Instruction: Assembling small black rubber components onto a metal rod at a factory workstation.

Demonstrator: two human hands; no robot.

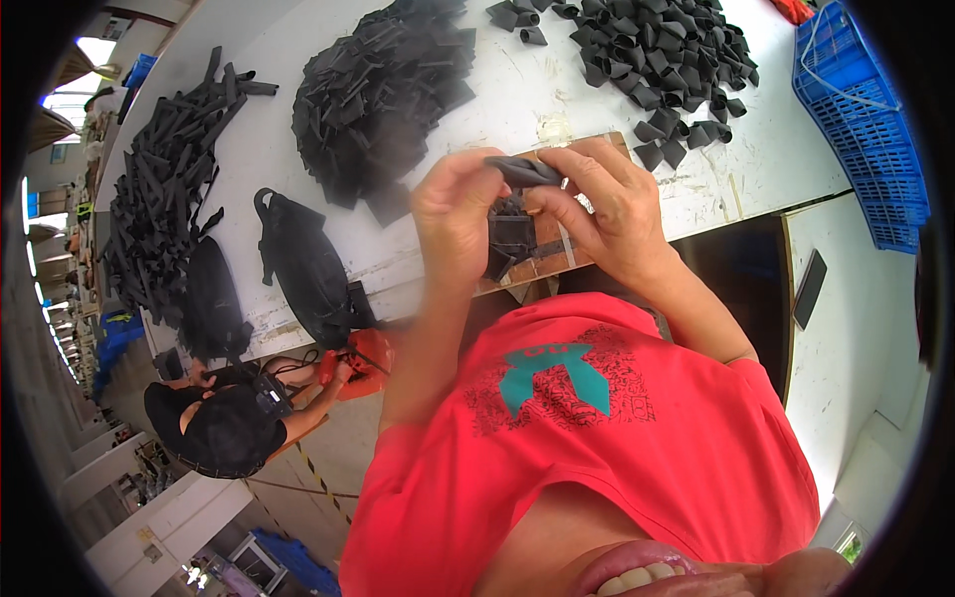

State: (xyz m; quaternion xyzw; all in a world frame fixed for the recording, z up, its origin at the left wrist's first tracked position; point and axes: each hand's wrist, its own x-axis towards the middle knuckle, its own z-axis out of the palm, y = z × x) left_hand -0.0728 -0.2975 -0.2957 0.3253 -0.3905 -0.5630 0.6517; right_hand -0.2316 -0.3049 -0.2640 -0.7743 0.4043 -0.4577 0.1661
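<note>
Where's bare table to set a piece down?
White tabletop shows bare between the right pile and blue basket, and on the near stretch between right and middle pile. Crowded: the left end, with strips and bags, and the board.

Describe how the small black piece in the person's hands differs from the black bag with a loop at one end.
Size: the black piece is small enough for fingertips, while the black bag is far larger.
Pose: the black piece is held up between the left hand and right hand; the black bag lies on the white table.
Both are black.
</note>
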